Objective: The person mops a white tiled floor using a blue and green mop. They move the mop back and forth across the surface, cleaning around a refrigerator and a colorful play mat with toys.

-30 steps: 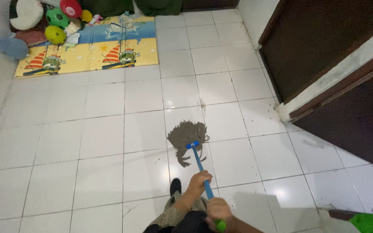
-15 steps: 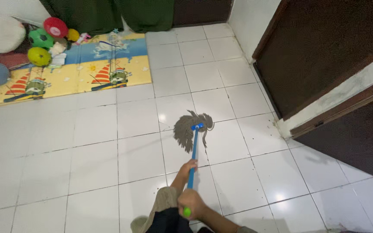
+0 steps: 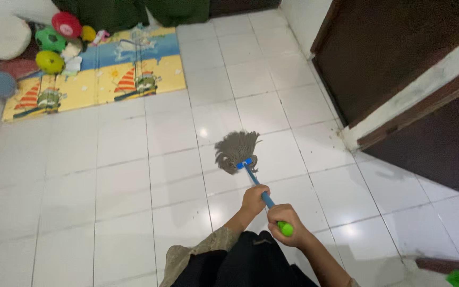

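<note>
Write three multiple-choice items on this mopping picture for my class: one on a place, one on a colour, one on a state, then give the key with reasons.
1. Where does the play mat lie?
A. In the far left part of the tiled floor
B. Against the dark door
C. Under the mop head

2. What colour is the mop handle?
A. Red with a white end
B. Blue with a green end
C. Plain wood

3. How is the mop held?
A. Leaning against the wall, unheld
B. In one hand only
C. In both hands, with the mop head on the floor

Key: 1 A, the mat sits at upper left beside the toy balls. 2 B, the shaft is blue and its tip green. 3 C, the left hand and right hand both grip the handle while the strands spread on the tiles.
</note>
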